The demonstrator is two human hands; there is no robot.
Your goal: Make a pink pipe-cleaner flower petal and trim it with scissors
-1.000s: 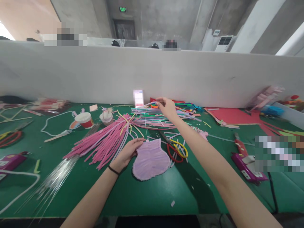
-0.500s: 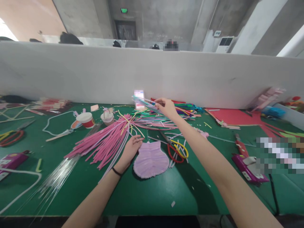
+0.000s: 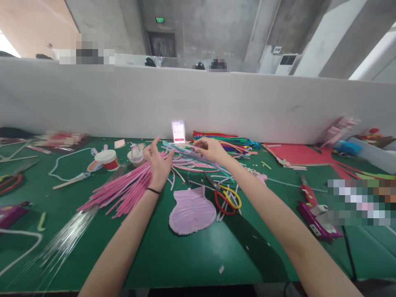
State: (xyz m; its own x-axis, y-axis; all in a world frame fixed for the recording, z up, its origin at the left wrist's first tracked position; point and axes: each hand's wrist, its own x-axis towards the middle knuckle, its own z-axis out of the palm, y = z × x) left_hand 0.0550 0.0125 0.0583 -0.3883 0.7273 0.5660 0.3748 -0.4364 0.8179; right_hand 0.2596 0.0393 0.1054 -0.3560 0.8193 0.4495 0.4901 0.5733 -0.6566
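Observation:
Above the pile of coloured pipe cleaners, my right hand (image 3: 212,150) pinches several pale lilac and teal pipe cleaners (image 3: 181,147) whose ends point left. My left hand (image 3: 159,167) is raised with thumb and fingers apart, close to those ends and over the top of a pink pipe cleaner bundle (image 3: 123,192); I see nothing held in it. Nearest me lies a lilac shell-shaped piece (image 3: 192,212) of fuzzy stems, flat on the table. Right of it rest scissors (image 3: 227,200) with red and yellow handles, among loose pale stems.
A lit phone (image 3: 178,132) leans at the white partition (image 3: 123,99). Left stand a red and white tub (image 3: 108,160) and a small cup (image 3: 135,154); thin wires (image 3: 64,233) lie in front. To the right are a purple glue gun (image 3: 318,222) and red sheets (image 3: 297,154).
My left hand has left the shell-shaped piece and moved up and away to the pipe cleaners, its fingers spreading. My right hand has come slightly lower, still holding the stems.

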